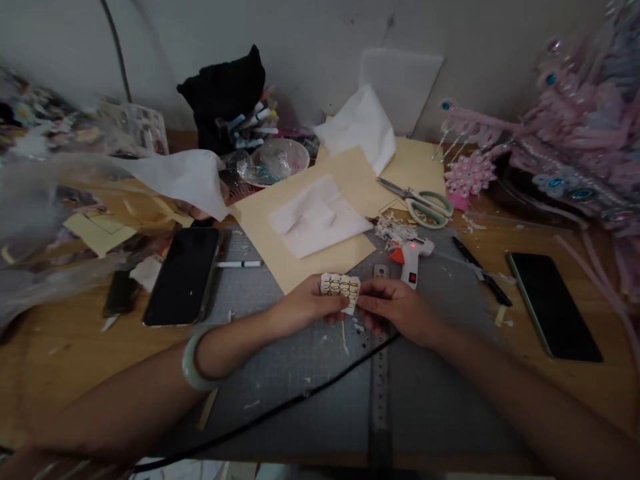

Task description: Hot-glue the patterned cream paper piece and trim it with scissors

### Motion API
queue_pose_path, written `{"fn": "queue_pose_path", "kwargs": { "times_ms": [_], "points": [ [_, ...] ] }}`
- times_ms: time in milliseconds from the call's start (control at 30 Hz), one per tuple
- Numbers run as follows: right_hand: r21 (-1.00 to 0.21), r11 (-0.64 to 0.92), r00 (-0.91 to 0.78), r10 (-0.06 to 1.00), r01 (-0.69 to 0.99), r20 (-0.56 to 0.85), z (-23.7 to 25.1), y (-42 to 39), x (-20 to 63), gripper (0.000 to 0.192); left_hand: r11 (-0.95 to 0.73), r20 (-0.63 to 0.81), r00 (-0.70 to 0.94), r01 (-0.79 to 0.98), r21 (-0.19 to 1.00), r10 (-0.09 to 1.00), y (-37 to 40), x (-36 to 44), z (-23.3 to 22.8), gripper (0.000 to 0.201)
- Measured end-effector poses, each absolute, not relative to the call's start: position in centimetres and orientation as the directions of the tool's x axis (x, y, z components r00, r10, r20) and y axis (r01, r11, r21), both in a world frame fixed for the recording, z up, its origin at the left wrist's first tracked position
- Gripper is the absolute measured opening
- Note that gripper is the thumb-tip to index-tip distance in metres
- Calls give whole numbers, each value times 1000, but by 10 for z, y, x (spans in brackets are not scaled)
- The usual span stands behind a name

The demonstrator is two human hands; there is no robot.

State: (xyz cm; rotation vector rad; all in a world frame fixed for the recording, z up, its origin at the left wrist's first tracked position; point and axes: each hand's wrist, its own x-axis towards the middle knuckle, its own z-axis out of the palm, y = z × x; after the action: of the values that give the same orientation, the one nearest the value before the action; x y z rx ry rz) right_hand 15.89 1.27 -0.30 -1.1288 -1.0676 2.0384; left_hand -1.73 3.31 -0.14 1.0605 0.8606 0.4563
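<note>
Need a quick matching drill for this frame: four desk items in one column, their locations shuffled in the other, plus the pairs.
Items:
1. patterned paper piece
2. scissors
3. glue gun
4. jade-coloured bangle

Places:
A. on the left wrist
B. on the cutting mat, just beyond the right hand
C. pinched between the left hand and the right hand
D. on the tan card sheet, right of the white tissue

Pairs: 1-C, 2-D, 3-B, 4-A
</note>
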Motion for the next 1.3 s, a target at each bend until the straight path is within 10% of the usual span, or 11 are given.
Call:
{"fn": "queue_pose_path", "kwargs": {
  "times_ms": [1300],
  "points": [
    [-874,-485,-350,821,-11,-451,3,12,153,27,367,-312,607,37,930,731,31,-12,2,18]
  ]
}}
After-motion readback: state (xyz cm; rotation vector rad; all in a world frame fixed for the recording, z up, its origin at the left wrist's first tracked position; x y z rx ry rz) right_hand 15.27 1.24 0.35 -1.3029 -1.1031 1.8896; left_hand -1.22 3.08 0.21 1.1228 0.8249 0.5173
